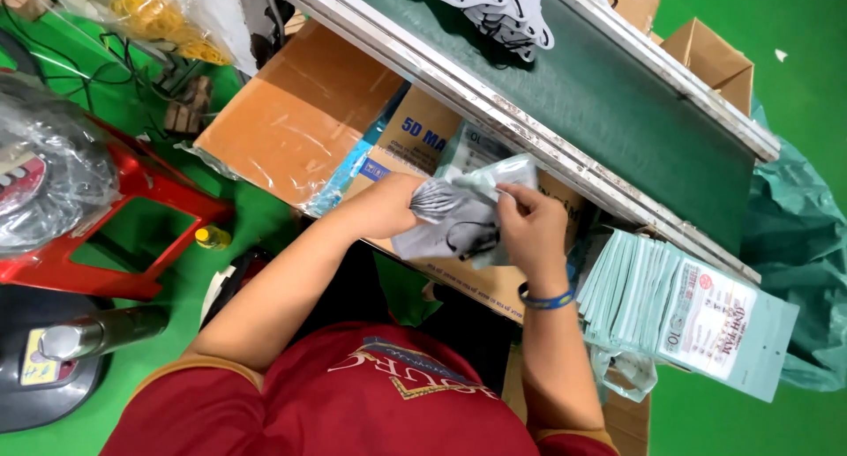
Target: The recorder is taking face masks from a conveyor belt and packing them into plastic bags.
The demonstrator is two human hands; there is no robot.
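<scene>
My left hand (388,202) grips one end of a small stack of grey face masks (445,216) with black ear loops. My right hand (532,231) holds the other end together with a pale green plastic pouch (494,178) that lies around the masks' upper part. Both hands hover over flat cardboard boxes (415,138) below a conveyor. A blue band is on my right wrist.
A dark green conveyor belt (618,94) with metal rails runs diagonally above, carrying a pile of grey masks (494,11). A fanned stack of pale green pouches (670,310) lies at right. A red plastic stool (132,200) and a bag of rubber bands (159,15) stand at left.
</scene>
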